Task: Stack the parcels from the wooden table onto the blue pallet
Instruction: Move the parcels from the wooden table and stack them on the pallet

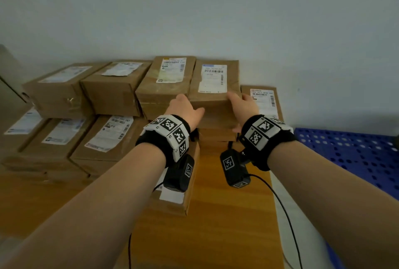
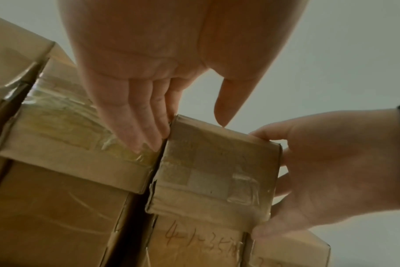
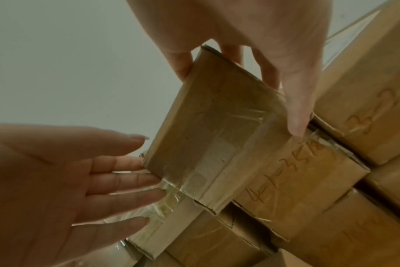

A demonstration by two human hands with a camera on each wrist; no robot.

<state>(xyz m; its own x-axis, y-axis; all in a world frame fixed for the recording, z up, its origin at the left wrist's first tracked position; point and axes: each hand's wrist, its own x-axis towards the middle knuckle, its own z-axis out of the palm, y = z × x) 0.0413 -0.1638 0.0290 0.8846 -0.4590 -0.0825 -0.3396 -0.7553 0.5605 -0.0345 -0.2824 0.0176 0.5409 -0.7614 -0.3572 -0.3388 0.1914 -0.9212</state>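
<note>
Several brown cardboard parcels with white labels are stacked on the wooden table (image 1: 228,221). The top parcel (image 1: 213,87) at the stack's right end has my hands on both sides. My left hand (image 1: 186,107) has straight fingers (image 2: 149,130) slipped into the gap between this parcel (image 2: 217,171) and its left neighbour (image 2: 64,130), with the thumb touching the top edge. My right hand (image 1: 245,101) grips the parcel's right edge (image 3: 217,135), thumb (image 3: 183,68) on the top face and fingers down the right side. The blue pallet (image 1: 356,154) lies low at the right.
A lower parcel (image 1: 264,100) sits just right of the held one, close to my right hand. More parcels fill the table's left side in two layers (image 1: 103,137). A flat parcel (image 1: 174,199) lies under my left wrist. A pale wall stands behind.
</note>
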